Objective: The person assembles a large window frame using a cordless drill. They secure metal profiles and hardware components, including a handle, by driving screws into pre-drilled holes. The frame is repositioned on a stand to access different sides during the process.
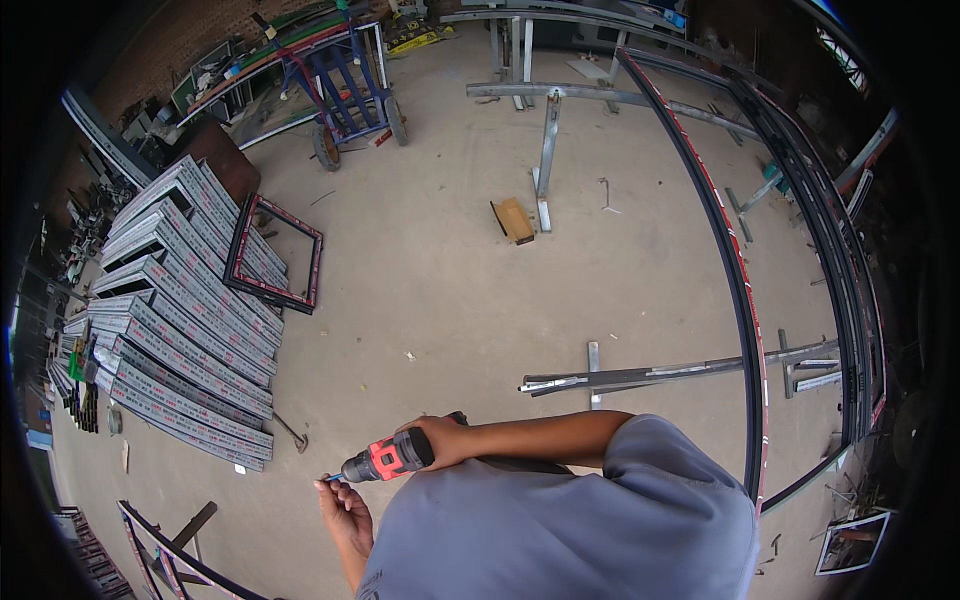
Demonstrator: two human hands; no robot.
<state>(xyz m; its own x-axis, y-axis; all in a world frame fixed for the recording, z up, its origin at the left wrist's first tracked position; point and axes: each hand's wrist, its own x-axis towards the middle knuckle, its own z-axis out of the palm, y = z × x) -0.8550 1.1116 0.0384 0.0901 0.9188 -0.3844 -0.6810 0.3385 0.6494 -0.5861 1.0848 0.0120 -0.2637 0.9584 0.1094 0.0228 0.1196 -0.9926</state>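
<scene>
A red and black cordless drill [388, 456] points to the left in front of my body. My right hand [440, 440] wraps round its grip from behind. At the drill's nose, a thin blue bit [333, 478] sticks out of the dark chuck. My left hand [345, 508] is at that bit, its thumb and fingertips pinched at the tip. Whether a small screw sits between those fingertips is too small to tell.
Wrapped profiles [190, 320] lie stacked at left, with a small black frame [275, 255] leaning on them. Large dark frames [735, 260] rest on metal stands [650, 376] at right. An open cardboard box [514, 221] and a wheeled blue cart [345, 95] stand farther off.
</scene>
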